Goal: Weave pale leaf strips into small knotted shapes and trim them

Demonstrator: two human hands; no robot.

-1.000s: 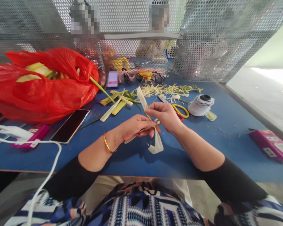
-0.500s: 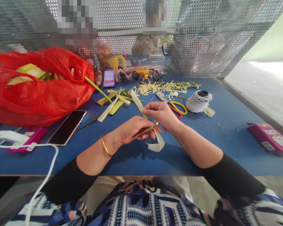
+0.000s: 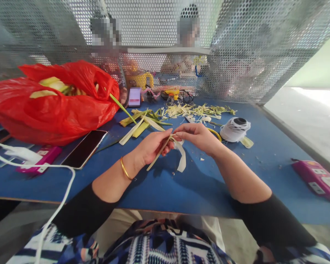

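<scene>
Just above the blue table, my left hand (image 3: 157, 145) is closed on pale leaf strips (image 3: 158, 156), one narrow end slanting down to the left below the fingers. My right hand (image 3: 199, 136) pinches the strips close to the left fingertips, where they meet in a small fold or knot. A wider, whitish strip end (image 3: 182, 161) hangs down between the hands. Another pale strip (image 3: 154, 124) reaches up and left behind the fingers. Scissors (image 3: 216, 134) lie behind my right hand, which hides most of them; part of a yellow handle shows.
At the left are a red plastic bag (image 3: 79, 117) with plant stalks, a phone (image 3: 85, 149) and a white cable (image 3: 70, 183). Behind lie leaf pieces (image 3: 141, 128) and scraps (image 3: 195, 110). A white thread cone (image 3: 234, 130) and a magenta box (image 3: 317, 178) stand right. Perforated metal (image 3: 159, 29) closes the back.
My fingertips have come closer together on the strips. The narrow strip end now sticks out below my left hand. The right hand covers more of the scissors, and the view has shifted slightly.
</scene>
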